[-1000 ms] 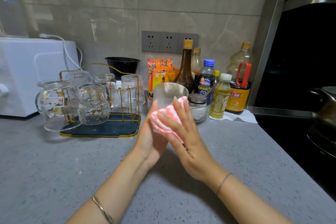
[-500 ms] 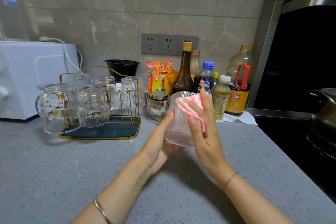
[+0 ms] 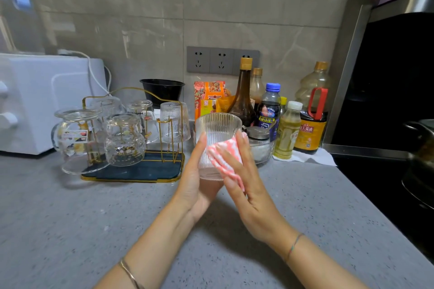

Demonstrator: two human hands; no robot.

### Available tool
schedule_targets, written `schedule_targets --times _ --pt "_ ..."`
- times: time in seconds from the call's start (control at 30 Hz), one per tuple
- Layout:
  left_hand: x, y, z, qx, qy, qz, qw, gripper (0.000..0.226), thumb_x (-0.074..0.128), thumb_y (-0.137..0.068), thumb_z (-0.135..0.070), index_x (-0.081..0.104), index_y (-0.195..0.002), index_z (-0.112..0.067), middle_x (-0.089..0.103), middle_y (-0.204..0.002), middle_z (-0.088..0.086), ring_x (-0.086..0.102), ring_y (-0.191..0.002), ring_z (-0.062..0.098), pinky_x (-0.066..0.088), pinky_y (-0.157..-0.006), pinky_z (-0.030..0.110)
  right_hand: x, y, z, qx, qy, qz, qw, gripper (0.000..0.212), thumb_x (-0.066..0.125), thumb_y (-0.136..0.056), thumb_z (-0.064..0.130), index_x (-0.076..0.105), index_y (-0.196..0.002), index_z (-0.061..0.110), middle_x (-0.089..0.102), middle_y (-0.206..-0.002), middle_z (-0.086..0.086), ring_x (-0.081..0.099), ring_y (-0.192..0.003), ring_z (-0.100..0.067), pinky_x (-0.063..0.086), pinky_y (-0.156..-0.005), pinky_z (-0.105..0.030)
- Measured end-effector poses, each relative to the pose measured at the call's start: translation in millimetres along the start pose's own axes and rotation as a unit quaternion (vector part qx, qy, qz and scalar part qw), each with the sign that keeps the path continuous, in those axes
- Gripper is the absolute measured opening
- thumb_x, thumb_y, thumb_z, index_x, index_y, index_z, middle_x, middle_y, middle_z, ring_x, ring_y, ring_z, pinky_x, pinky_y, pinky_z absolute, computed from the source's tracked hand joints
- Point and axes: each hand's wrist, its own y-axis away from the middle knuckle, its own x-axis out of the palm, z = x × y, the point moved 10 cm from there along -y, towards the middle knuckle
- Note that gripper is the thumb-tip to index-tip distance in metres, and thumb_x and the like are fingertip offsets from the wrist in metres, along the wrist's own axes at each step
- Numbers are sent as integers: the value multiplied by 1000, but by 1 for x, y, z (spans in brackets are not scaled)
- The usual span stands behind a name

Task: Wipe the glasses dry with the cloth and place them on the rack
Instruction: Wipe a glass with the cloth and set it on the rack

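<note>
— Locating the ribbed glass [image 3: 218, 131]: where is it?
— Upright, raised off the countertop [image 3: 70, 230], between both hands, in front of the bottles at the back edge.
— Left hand [image 3: 196, 187]?
— Cupped round the glass's base and left side, gripping it.
— Right hand [image 3: 249, 190]?
— Fingers straight, pressing the pink-and-white cloth [image 3: 225, 159] flat against the glass's right side.
— The rack [image 3: 131, 177]?
— Towards the back-left of the countertop, to the left of the held glass. It carries inverted glasses [image 3: 124, 141], apart from both hands.

Left hand [image 3: 196, 186], right hand [image 3: 247, 185] (palms inward)
</note>
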Motion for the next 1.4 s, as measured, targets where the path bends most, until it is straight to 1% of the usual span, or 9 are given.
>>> schedule_targets --times 0.07,0.27,0.43,0.6,0.8,0.93,1.0,1.1,1.4 --pt "-2 -1 1 -2 -3 -2 1000 60 54 -77 -54 68 -113 -9 72 -108 17 69 -97 27 45 -101 47 0 1 0 -8 34 2 999 46 33 -98 50 18 -139 62 -4 -159 22 -6 -149 -19 12 -118 -56" --pt "-1 -2 1 -14 -57 7 998 68 50 -79 -58 61 -126 -11 69 -118 16 66 -108 26 47 -100 45 -3 1 -6 -7 105 -6 994 45 32 -100 45 33 -145 38 0 -161 12 -9 -148 -16 1 -120 -29" --pt "4 1 8 -24 -79 15 997 61 56 -82 -51 58 -132 -15 64 -125 19 65 -102 24 54 -81 36 -26 0 -9 6 119 -90 989 45 29 -99 50 28 -144 47 -2 -160 14 -9 -148 -13 0 -120 -30" --pt "11 4 22 -66 -94 49 992 62 59 -86 -44 50 -138 -11 59 -133 19 60 -113 29 49 -97 47 -56 -5 -10 43 47 -155 986 40 30 -93 62 20 -132 70 14 -160 3 7 -148 -13 14 -118 -52" --pt "6 -1 21 -37 -73 34 996 52 51 -92 -46 58 -133 -15 64 -127 16 62 -114 28 46 -100 47 -39 -5 -15 34 24 -98 994 43 32 -95 58 20 -136 65 11 -161 3 5 -149 -20 15 -118 -54" --pt "3 -5 16 -29 -23 29 999 54 41 -93 -53 76 -107 -13 72 -109 15 69 -90 22 50 -85 36 -20 -2 -9 7 69 -45 997 45 30 -98 52 24 -143 53 1 -159 19 -4 -148 -12 6 -120 -36" --pt "-3 -7 9 -13 -10 9 1000 61 41 -91 -57 72 -111 -9 71 -111 18 69 -98 27 50 -90 41 -7 -2 -2 -4 66 -9 998 45 31 -98 50 20 -140 61 0 -159 22 -4 -148 -11 5 -120 -32" --pt "-9 -6 8 -17 -13 -7 1000 69 42 -83 -63 65 -119 -9 69 -115 19 67 -106 29 45 -102 46 2 1 -1 -8 85 24 996 44 31 -99 48 28 -142 50 0 -159 19 -7 -148 -11 2 -119 -22" --pt "-2 -4 11 -34 -8 20 999 56 52 -83 -52 73 -110 -9 71 -109 19 68 -94 27 50 -90 42 -8 0 -4 -3 104 -15 994 44 32 -99 48 34 -143 42 2 -160 16 -7 -148 -13 2 -118 -22"
